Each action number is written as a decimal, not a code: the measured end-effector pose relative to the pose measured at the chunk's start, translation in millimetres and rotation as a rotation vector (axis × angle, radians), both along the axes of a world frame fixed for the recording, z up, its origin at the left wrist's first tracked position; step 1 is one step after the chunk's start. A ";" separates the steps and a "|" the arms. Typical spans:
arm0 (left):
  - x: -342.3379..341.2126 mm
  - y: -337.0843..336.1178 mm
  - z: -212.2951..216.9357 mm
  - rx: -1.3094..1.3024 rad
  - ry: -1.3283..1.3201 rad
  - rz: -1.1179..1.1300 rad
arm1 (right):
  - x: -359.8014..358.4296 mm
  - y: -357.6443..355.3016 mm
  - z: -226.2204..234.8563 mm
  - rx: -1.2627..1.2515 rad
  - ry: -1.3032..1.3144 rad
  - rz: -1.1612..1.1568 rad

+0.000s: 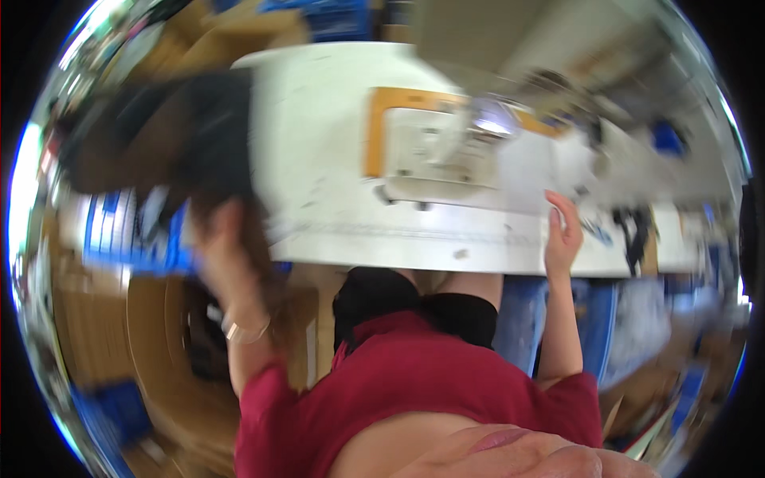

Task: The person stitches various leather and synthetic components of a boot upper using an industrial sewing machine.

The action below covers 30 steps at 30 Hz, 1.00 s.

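Observation:
My left hand (225, 247), smeared by motion, is at the table's left edge. Its fingers close on a large piece of dark fabric (215, 135), black and brown, which drapes over the left end of the white table (319, 159). Blur hides the fabric's exact shape. To the right, my right hand (564, 231) is raised over the table's front edge, fingers stretched and holding nothing. Between the hands and farther back sits a sewing machine (446, 147), its light-coloured bed framed by an orange-yellow border (374, 135) and lit by a lamp (496, 118).
Blue crates (131, 231) and cardboard boxes (159, 342) stand left of and below the table. Blue bins (518, 319) with plastic bags (637, 327) are under the right side. Scissors-like small tools (596, 231) and a black item (633, 239) lie at the table's right end.

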<state>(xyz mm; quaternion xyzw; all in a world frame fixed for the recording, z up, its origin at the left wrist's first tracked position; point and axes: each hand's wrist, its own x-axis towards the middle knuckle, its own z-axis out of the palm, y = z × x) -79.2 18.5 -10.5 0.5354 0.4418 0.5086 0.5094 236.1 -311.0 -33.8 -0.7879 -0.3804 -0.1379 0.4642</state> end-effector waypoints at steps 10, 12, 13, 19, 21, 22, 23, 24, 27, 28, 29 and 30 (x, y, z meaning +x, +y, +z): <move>-193.4 47.0 -69.9 0.156 0.196 0.769 | 135.9 -234.1 -46.7 -0.154 -0.074 -1.259; -190.5 54.6 -82.9 0.142 0.290 0.709 | 165.3 -243.6 -41.4 -0.395 0.206 -1.369; -187.9 52.7 -90.6 0.129 0.339 0.691 | 174.0 -235.4 -31.6 -0.453 0.310 -1.414; -140.8 100.3 -116.2 0.344 0.416 0.618 | 216.9 -233.7 -51.1 -0.562 0.358 -1.402; -126.3 83.8 -114.2 0.447 0.616 0.580 | 219.0 -236.5 -54.4 -0.581 0.358 -1.443; -115.7 66.8 -109.3 0.479 0.707 0.629 | 218.7 -236.8 -57.9 -0.583 0.302 -1.446; -106.3 52.6 -102.0 0.515 0.801 0.680 | 219.3 -237.7 -59.3 -0.566 0.281 -1.434; -96.3 42.8 -94.3 0.555 0.826 0.641 | 221.9 -242.2 -58.4 -0.585 0.261 -1.419; -39.1 7.4 -69.2 0.774 0.785 0.505 | 230.7 -260.2 -56.9 -0.643 0.157 -1.381; -21.2 -6.1 -58.6 0.878 0.789 0.415 | 221.9 -246.0 -43.0 -0.711 0.210 -1.379; 0.0 -19.9 -54.0 0.970 0.776 0.313 | 209.3 -237.4 -29.1 -0.621 0.132 -1.348; 21.6 -37.4 -51.3 1.015 0.781 0.219 | 210.2 -239.7 -13.5 -0.655 0.277 -1.244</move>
